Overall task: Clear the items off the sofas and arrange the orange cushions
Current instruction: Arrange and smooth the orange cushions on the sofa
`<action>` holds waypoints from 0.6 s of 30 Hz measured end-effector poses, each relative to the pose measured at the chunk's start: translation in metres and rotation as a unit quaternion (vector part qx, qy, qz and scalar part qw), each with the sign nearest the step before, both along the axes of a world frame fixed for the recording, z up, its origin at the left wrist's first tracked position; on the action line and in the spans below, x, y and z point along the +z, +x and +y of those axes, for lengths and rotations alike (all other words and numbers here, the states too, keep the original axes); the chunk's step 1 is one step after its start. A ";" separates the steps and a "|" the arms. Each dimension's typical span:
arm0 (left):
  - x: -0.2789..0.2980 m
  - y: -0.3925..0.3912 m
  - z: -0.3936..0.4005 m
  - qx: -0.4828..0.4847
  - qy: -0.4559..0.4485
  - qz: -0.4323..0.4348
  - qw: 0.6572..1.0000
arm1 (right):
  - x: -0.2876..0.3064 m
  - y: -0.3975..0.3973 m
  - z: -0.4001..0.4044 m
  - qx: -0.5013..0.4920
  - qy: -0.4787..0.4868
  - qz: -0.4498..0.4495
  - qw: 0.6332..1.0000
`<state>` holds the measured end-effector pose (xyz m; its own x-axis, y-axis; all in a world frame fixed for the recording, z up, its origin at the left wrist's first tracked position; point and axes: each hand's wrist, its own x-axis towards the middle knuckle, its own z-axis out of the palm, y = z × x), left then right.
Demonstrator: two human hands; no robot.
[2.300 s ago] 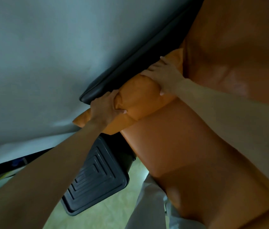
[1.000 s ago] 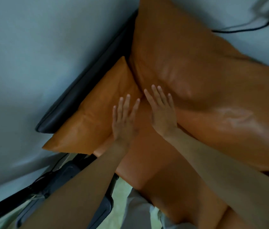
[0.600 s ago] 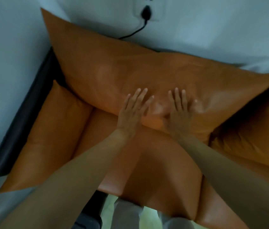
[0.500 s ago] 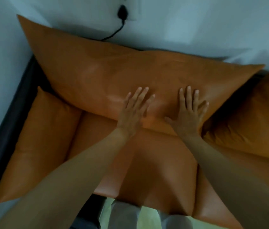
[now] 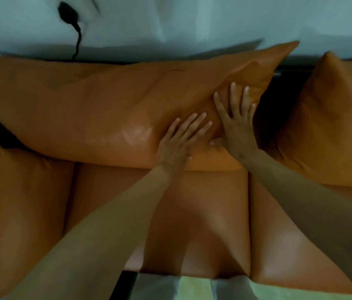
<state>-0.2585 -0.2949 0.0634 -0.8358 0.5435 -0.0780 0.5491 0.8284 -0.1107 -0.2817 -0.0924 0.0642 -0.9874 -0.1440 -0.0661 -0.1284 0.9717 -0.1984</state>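
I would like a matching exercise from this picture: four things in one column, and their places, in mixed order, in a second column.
Things:
1. black plug and cable
2. large back cushion
3. small side cushion
4. second back cushion

Places:
A. at the left end of the seat, beside the dark armrest
B. on the wall, above the cushions
C. under both flat hands, the left hand and the right hand
D. at the right, across a dark gap from the pressed cushion

Pairs: 1-B, 2-C, 3-A, 4-D

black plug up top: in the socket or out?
Cannot tell. The plug sits against the wall, its cord hanging down behind the back cushion, but the socket is blurred.
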 end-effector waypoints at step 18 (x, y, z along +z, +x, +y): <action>0.005 -0.010 -0.012 -0.037 0.030 0.058 0.997 | 0.003 0.035 -0.008 -0.036 0.056 0.050 0.997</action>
<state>-0.2683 -0.3065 0.0683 -0.7951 0.6042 0.0515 0.5948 0.7937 -0.1277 -0.2468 -0.1007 0.0675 -0.9973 -0.0699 0.0209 -0.0713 0.9944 -0.0782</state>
